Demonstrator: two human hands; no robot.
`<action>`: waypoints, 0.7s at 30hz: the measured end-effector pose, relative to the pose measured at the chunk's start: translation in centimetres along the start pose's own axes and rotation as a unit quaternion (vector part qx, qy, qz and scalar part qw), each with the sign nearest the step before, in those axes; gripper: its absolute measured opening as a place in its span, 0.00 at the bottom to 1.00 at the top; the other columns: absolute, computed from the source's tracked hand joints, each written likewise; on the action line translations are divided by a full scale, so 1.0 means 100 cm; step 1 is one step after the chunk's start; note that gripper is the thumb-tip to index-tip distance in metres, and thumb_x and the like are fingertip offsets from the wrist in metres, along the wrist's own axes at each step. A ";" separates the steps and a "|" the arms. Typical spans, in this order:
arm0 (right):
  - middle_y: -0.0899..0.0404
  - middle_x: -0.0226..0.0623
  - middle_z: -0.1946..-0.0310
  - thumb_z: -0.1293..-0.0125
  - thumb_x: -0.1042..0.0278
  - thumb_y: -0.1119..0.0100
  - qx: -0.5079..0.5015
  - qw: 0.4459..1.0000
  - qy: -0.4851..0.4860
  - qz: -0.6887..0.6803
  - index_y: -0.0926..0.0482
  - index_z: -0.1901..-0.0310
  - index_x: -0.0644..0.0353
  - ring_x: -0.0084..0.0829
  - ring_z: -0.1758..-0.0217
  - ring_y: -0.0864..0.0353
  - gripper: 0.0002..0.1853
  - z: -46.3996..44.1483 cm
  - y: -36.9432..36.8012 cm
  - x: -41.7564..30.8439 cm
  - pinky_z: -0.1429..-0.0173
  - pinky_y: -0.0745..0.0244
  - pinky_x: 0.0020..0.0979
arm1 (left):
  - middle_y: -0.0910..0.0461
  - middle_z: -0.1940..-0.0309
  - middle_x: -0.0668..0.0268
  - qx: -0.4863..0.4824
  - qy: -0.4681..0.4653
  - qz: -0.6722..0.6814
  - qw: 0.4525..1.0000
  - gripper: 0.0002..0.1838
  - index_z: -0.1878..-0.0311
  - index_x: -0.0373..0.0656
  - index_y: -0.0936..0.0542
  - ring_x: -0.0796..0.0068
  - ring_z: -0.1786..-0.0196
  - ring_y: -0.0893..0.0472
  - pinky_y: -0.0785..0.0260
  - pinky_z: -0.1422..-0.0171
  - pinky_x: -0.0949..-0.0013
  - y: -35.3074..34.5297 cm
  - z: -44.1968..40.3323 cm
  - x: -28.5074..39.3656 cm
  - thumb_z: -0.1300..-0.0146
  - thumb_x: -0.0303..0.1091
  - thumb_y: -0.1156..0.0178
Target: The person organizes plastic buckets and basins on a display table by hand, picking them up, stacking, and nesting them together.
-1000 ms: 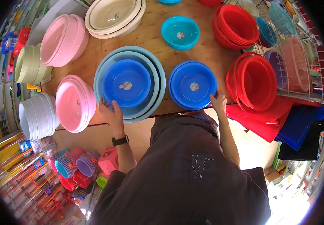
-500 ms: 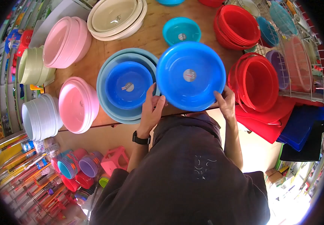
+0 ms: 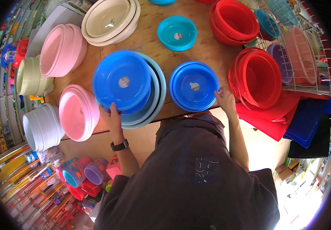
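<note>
My left hand (image 3: 111, 120) grips the lower rim of a large blue basin (image 3: 111, 86), thumb over the edge. This basin is tilted above light teal basins (image 3: 158, 97); part of another blue basin shows beneath it. My right hand (image 3: 226, 101) has its fingers on the right rim of a smaller round blue basin (image 3: 190, 94), which has a silver sticker and sits nested in another blue one near the table's front edge. The undersides of both rims, and the fingertips there, are partly hidden.
On the wooden table (image 3: 150, 34) stand a turquoise basin (image 3: 173, 28), cream basins (image 3: 106, 19), pink basins (image 3: 75, 115) and red basins (image 3: 263, 78). A wire rack (image 3: 303, 61) is at the right. White basins (image 3: 39, 126) stack at the left edge.
My left hand has carried the large blue basin left, over the teal basins. My right hand has let go of it and is at the smaller blue basin, which was hidden before.
</note>
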State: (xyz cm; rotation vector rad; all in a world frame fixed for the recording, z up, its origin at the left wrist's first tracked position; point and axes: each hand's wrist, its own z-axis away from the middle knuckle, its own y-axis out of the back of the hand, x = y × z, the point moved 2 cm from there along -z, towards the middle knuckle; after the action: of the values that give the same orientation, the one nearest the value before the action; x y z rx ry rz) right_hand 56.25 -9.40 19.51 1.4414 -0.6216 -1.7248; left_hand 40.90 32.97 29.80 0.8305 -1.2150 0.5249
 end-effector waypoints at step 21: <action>0.18 0.51 0.74 0.47 0.57 0.35 0.071 0.993 -0.077 0.054 0.22 0.68 0.65 0.51 0.68 0.16 0.17 0.003 -0.041 0.017 0.62 0.23 0.45 | 0.32 0.45 0.43 0.096 -0.068 -0.364 0.924 0.35 0.29 0.37 0.44 0.61 0.54 0.21 0.26 0.53 0.62 0.031 0.009 -0.040 0.33 0.41 0.43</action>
State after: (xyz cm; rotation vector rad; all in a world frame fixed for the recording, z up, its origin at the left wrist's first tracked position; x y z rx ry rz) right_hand 54.82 -8.45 15.36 1.3517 -0.9069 -1.7457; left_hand 36.87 34.41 26.91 1.4188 -0.8920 -0.0294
